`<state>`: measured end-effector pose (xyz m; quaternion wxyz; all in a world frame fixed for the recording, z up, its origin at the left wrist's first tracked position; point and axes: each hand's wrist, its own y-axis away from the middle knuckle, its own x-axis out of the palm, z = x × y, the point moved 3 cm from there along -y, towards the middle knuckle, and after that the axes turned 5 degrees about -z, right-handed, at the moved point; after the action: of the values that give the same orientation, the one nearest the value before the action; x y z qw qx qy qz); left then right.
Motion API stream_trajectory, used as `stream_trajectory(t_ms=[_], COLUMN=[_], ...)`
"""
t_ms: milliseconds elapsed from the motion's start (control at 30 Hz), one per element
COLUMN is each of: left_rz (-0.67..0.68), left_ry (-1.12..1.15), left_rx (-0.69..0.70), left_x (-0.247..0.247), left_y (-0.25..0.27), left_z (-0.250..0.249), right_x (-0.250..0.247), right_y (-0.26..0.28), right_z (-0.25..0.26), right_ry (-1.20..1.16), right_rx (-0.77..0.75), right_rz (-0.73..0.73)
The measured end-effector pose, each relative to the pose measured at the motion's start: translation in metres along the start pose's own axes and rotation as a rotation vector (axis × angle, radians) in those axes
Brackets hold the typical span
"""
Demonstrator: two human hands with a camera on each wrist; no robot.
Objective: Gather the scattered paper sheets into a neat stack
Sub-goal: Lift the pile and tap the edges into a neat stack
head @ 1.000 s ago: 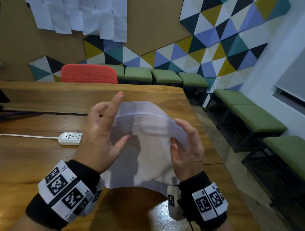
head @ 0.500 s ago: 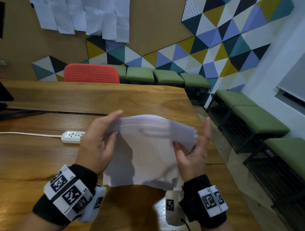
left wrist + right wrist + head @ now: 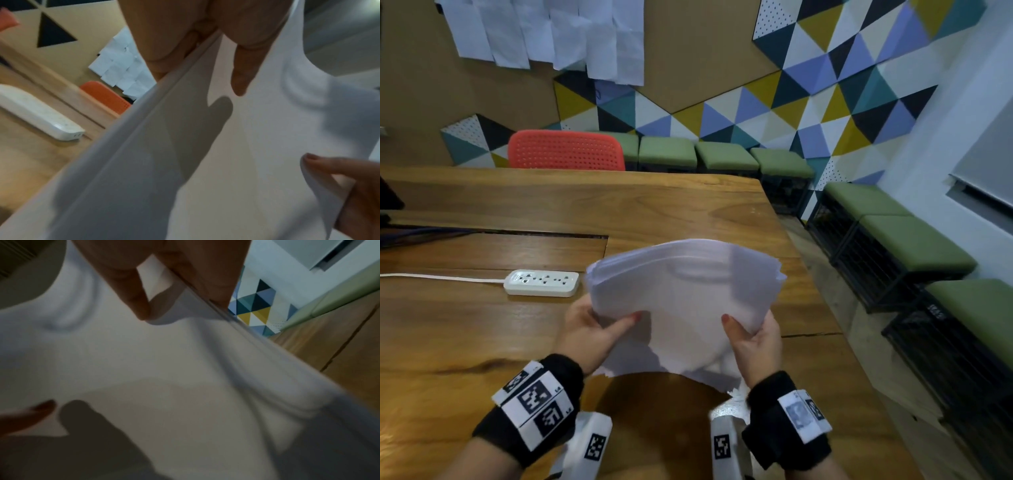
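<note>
While a power strip lies on the surface at far left, the left hand pinches the paper stack, thumb on top. Stack held above the surface, bowed, edges uneven. Right hand pinches its right side likewise.

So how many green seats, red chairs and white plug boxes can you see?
Green seats: 7
Red chair: 1
White power strip: 1
Total: 9
</note>
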<state>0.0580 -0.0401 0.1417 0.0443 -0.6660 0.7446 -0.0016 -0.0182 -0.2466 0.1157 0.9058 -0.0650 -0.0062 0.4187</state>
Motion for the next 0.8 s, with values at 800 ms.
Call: stream_trajectory(t_ms=[800], left_rz=[-0.332], left_ry=[0.234], left_rx=[0.112], left_x=[-0.003], left_y=[-0.022], left_z=[-0.038], right_x=[0.003], right_y=[-0.02], right_z=[0.071], right_ry=[-0.16], right_rx=[-0.09], right_rz=[-0.349])
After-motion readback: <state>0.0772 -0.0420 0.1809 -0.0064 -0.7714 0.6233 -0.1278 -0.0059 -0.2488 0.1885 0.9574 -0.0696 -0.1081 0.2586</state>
